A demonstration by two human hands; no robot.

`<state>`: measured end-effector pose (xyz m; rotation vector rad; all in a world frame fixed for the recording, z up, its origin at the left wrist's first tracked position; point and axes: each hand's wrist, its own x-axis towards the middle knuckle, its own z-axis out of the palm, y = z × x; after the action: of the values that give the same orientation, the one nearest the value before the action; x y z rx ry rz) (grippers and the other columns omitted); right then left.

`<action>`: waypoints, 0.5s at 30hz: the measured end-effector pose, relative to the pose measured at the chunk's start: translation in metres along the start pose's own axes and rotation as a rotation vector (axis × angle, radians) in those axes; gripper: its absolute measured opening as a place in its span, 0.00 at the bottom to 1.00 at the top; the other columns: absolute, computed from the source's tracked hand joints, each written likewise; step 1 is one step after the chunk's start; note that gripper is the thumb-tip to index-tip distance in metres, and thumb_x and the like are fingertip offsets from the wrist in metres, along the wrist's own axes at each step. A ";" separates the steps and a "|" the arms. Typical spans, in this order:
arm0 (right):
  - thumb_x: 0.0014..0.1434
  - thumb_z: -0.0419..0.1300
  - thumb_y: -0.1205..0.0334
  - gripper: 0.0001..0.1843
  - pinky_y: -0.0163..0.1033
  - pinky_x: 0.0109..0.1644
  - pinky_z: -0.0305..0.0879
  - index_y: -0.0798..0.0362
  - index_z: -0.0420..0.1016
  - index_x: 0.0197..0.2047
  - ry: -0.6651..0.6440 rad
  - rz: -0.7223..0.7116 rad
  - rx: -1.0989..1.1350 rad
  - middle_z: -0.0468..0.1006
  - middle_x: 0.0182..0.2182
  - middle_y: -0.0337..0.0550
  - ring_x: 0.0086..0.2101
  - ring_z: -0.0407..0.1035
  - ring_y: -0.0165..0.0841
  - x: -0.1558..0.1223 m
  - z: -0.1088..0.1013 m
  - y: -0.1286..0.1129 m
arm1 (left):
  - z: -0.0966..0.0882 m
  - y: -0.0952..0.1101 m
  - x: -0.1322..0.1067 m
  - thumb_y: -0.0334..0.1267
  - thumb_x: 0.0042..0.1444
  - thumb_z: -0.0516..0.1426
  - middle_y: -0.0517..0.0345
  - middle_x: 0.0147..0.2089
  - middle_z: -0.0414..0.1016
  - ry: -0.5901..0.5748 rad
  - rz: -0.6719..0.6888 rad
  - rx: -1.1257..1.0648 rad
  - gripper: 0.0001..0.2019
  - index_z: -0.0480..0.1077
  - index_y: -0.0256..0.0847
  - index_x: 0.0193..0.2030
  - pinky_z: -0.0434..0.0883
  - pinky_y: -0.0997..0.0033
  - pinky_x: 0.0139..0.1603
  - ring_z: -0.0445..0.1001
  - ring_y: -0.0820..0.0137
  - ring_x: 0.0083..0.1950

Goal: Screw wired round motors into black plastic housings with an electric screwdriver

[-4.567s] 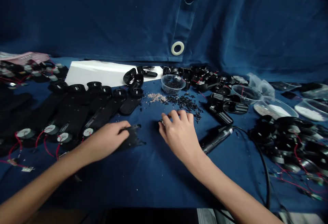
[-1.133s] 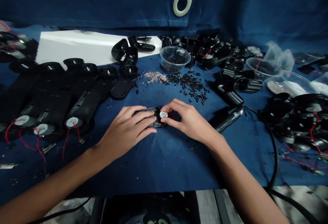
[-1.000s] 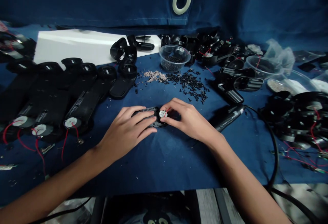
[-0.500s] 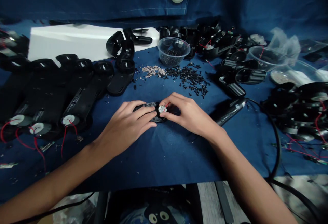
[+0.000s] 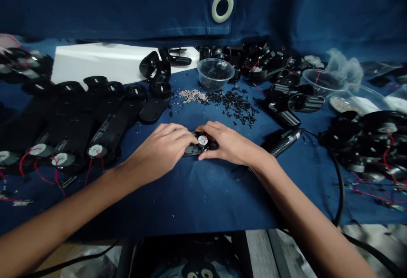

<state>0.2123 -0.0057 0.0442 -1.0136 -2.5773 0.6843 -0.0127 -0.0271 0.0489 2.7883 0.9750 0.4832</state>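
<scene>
Both hands are on one workpiece at mid-table on the blue cloth [image 5: 197, 197]. The left hand [image 5: 162, 147] is palm down with its fingers curled over a small black casing [image 5: 191, 150], pinning it flat. The right hand [image 5: 231, 146] has thumb and forefinger closed on a little round motor [image 5: 202, 140] with a white top, sitting at the right end of the casing; a red wire [image 5: 206, 135] comes off it. The step in hand looks like seating the motor in its pocket. I can't tell whether it's fully down, since fingers cover the rim. The next move calls for the casing to be kept from sliding, the motor pressed square, and the wire kept out from under it. If it gets fastened, the electric screwdriver [image 5: 285, 140] lies just right of the right wrist, untouched, with its cord trailing off the table edge. Loose black screws [image 5: 238, 106] and a smaller heap of silver screws [image 5: 192, 95] lie just behind the hands, near a clear cup [image 5: 215, 73]. On the left is a row of long black casings [image 5: 106, 123] that already carry motors with red leads. On the right is a heap of black parts [image 5: 372, 140].
</scene>
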 end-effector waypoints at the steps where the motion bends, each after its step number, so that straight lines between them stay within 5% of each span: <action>1: 0.51 0.60 0.42 0.32 0.45 0.50 0.62 0.54 0.66 0.52 -0.010 0.001 -0.001 0.70 0.42 0.47 0.45 0.64 0.38 0.001 -0.001 0.000 | -0.003 -0.002 0.004 0.29 0.64 0.46 0.55 0.52 0.69 -0.011 0.012 -0.021 0.15 0.68 0.42 0.52 0.61 0.61 0.55 0.64 0.65 0.54; 5: 0.50 0.59 0.39 0.26 0.43 0.45 0.63 0.54 0.67 0.40 -0.020 0.052 -0.009 0.70 0.38 0.45 0.40 0.64 0.37 0.002 0.000 0.000 | -0.009 -0.007 0.023 0.27 0.63 0.47 0.54 0.53 0.65 -0.126 0.103 -0.064 0.20 0.65 0.50 0.57 0.63 0.66 0.51 0.64 0.66 0.51; 9: 0.51 0.60 0.41 0.24 0.45 0.47 0.63 0.54 0.68 0.39 0.021 0.062 -0.013 0.70 0.37 0.44 0.41 0.64 0.37 -0.004 0.005 0.001 | -0.009 -0.014 0.037 0.33 0.64 0.49 0.55 0.47 0.66 -0.195 0.149 -0.116 0.14 0.69 0.49 0.53 0.63 0.71 0.47 0.64 0.68 0.47; 12: 0.52 0.62 0.47 0.27 0.46 0.51 0.64 0.53 0.68 0.51 0.029 0.083 0.087 0.71 0.43 0.46 0.45 0.65 0.37 -0.011 0.004 0.003 | -0.011 -0.017 0.041 0.36 0.65 0.50 0.56 0.44 0.67 -0.221 0.140 -0.127 0.12 0.69 0.49 0.52 0.63 0.71 0.46 0.65 0.68 0.46; 15: 0.52 0.63 0.49 0.38 0.48 0.54 0.63 0.46 0.56 0.64 0.120 0.157 0.218 0.65 0.55 0.48 0.49 0.66 0.37 -0.022 -0.006 0.001 | -0.015 -0.015 0.039 0.38 0.65 0.50 0.56 0.43 0.68 -0.206 0.097 -0.110 0.12 0.69 0.47 0.52 0.63 0.72 0.44 0.68 0.69 0.44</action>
<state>0.2306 -0.0183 0.0474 -1.1544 -2.2807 0.8929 0.0018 0.0099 0.0691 2.7287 0.7496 0.2466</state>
